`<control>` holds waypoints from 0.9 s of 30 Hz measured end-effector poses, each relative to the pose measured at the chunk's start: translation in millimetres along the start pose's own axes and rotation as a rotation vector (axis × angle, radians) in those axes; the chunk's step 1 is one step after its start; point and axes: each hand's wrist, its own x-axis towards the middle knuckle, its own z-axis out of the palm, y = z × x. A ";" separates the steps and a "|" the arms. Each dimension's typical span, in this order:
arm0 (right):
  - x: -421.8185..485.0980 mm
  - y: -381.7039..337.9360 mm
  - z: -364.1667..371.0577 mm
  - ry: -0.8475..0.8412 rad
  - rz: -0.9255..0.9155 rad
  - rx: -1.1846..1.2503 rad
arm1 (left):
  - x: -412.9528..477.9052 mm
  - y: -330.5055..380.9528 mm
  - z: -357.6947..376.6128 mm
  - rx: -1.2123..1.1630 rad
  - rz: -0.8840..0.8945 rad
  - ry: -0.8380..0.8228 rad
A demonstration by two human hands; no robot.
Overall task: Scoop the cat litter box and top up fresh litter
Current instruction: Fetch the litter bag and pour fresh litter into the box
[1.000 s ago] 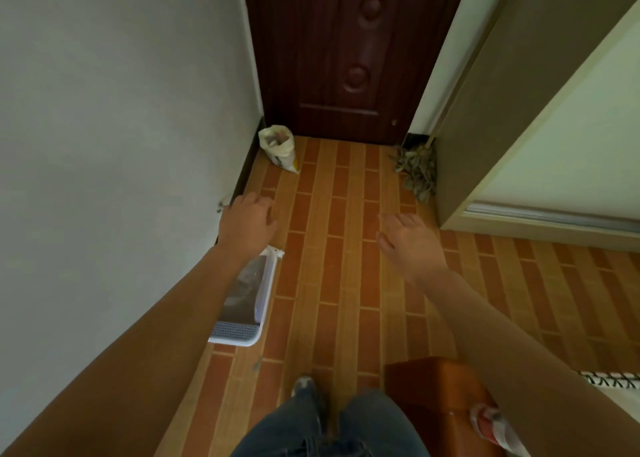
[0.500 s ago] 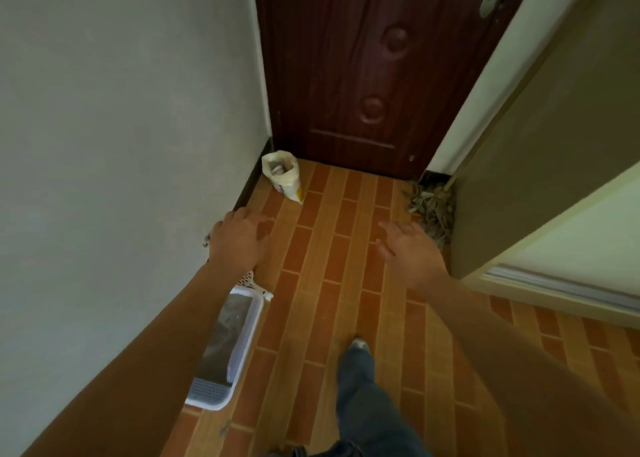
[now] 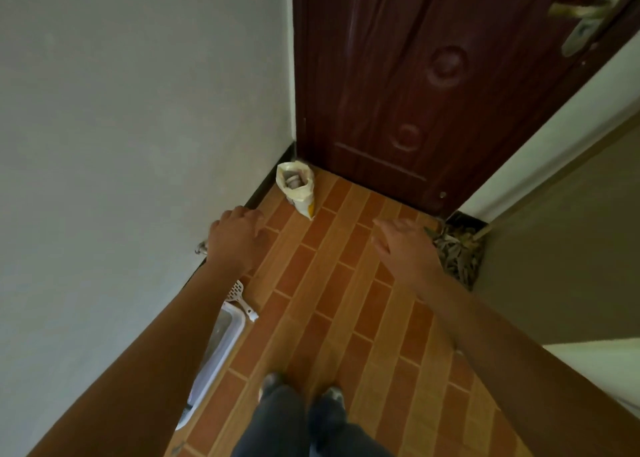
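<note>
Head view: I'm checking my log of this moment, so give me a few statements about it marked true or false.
1. The left hand holds the scoop. False: it holds nothing; the scoop lies on the floor by the litter box.
2. The open bag stands in the corner by the door. True.
3. The litter box lies along the left wall. True.
4. The right hand holds the bag. False: it is open and empty, above the floor.

No legible text or labels anywhere.
</note>
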 end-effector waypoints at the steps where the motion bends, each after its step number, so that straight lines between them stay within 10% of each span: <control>1: 10.6 0.5 -0.8 -0.001 -0.015 -0.008 | 8.7 -0.7 1.8 0.006 -0.008 -0.005; 27: 352.2 19.1 114.4 -0.074 0.083 0.327 | 328.9 -50.6 120.8 -0.069 -0.166 -0.165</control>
